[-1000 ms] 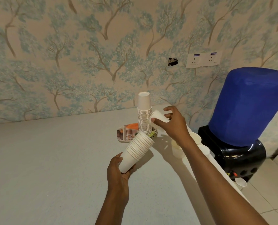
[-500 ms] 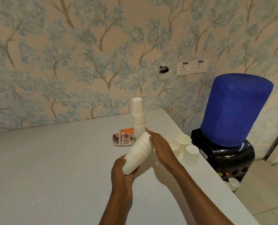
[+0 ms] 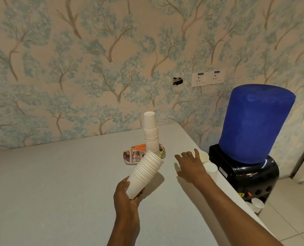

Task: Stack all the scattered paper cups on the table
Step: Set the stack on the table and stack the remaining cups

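My left hand grips the bottom of a stack of white paper cups, tilted up and to the right above the table. My right hand hovers with fingers spread over loose white cups near the table's right edge: an upright cup behind the fingers and an upside-down cup just to the right of the hand. A second, tall stack of upside-down cups stands upright at the back of the table. The right hand holds nothing.
A patterned tray lies under the tall stack. A black water dispenser with a blue-covered bottle stands right of the table. More cups lie on the tiled floor below it. Wallpapered wall behind.
My right hand put its single cup onto the held stack, then let go and moved right toward the loose cups. The left hand keeps the stack in about the same place.
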Tool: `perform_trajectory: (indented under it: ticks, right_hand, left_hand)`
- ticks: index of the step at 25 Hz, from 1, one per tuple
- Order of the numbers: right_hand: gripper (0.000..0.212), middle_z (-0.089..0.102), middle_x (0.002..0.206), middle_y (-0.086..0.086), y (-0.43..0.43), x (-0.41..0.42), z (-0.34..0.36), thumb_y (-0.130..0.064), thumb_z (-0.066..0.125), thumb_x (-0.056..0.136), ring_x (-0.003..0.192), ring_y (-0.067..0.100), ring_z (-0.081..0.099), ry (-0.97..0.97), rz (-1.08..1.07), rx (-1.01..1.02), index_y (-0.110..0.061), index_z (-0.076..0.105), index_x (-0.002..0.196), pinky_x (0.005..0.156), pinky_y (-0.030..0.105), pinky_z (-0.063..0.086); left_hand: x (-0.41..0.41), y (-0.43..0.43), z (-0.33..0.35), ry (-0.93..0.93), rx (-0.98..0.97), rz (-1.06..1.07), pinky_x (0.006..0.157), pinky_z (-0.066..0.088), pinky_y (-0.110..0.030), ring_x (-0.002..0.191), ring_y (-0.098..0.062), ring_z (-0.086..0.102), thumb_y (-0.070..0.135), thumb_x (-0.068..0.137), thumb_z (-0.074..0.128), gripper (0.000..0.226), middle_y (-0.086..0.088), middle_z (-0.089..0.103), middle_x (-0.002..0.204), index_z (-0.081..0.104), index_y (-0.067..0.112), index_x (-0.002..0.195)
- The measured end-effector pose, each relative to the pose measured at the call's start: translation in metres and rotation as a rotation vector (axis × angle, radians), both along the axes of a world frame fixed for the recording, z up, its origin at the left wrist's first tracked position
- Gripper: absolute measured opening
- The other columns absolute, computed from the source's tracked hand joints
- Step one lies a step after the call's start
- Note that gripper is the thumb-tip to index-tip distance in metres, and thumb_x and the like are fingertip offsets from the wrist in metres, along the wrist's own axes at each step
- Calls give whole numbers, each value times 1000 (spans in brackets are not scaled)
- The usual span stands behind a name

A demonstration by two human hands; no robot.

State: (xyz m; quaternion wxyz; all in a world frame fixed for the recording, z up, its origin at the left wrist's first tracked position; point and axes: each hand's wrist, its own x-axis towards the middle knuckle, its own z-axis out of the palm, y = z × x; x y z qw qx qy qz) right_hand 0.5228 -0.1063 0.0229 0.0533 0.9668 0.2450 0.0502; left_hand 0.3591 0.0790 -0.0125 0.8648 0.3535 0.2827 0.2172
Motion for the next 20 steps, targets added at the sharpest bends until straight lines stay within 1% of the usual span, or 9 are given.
perform_trajectory:
  ticks: [3, 5, 6, 7, 9, 10, 11, 15, 20]
  right_hand:
    - [59, 49, 145, 8, 1, 6, -1, -36, 63, 94, 137, 29, 44, -54, 18, -70, -22, 39, 146, 120, 53, 13]
    - [55, 50, 144, 7, 2, 6, 5, -38, 61, 95, 135, 29, 44, -59, 52, -33, -24, 41, 145, 117, 48, 20]
    - [54, 50, 144, 6, 2, 5, 9, -40, 59, 96, 134, 27, 44, -62, 73, 76, -26, 42, 145, 114, 46, 25]
    - [52, 51, 144, 4, 2, 2, 15, -42, 58, 97, 132, 26, 44, -62, 88, 274, -28, 43, 145, 110, 44, 30]
    - [46, 53, 142, 0, 6, -6, 28, -41, 57, 99, 129, 21, 45, -11, 104, 800, -30, 48, 143, 103, 37, 38]
    - [44, 55, 141, -2, 9, -11, 34, -39, 57, 100, 128, 19, 47, 31, 113, 1007, -30, 50, 142, 102, 35, 39]
    - [42, 57, 139, -2, 13, -16, 39, -38, 57, 100, 126, 18, 49, 78, 126, 1121, -30, 52, 141, 102, 34, 42]
    - [38, 60, 137, -5, 23, -40, 38, -35, 51, 103, 124, 13, 56, 263, 207, 1181, -28, 54, 140, 107, 42, 46]
    - [42, 51, 147, -15, 16, -60, 24, -47, 35, 106, 133, 2, 49, 558, 236, 1248, -38, 48, 145, 115, 33, 40]
  left_hand:
    - [2, 2, -4, 3, -10, -6, 69, 60, -39, 108, -38, 59, 24, 95, 58, 41, -19, 57, 125, 52, 14, 134]
    - [3, 2, -9, 14, -14, -8, 73, 60, -43, 110, -39, 58, 25, 94, 60, 41, -19, 57, 124, 53, 16, 132]
    - [3, 2, -11, 16, -14, -11, 74, 60, -44, 111, -39, 58, 26, 92, 61, 40, -18, 57, 124, 54, 16, 131]
    - [4, 1, -12, 13, -14, -13, 74, 59, -44, 111, -39, 58, 27, 91, 62, 41, -18, 58, 123, 55, 17, 130]
    - [4, 0, -14, 14, -12, -20, 74, 59, -44, 112, -40, 58, 27, 89, 63, 41, -18, 58, 123, 57, 17, 129]
    - [5, -2, -15, 18, -10, -27, 75, 59, -44, 112, -40, 58, 27, 90, 62, 40, -18, 58, 123, 57, 17, 128]
    - [6, -4, -15, 18, -4, -38, 75, 59, -44, 112, -40, 58, 26, 91, 62, 39, -18, 58, 124, 57, 17, 128]
    - [9, -14, -11, -5, 32, -90, 76, 59, -44, 113, -40, 58, 23, 91, 63, 39, -19, 59, 123, 57, 15, 129]
    - [10, -29, -11, -14, 70, -97, 75, 60, -42, 112, -39, 58, 19, 93, 61, 36, -20, 58, 124, 57, 13, 128]
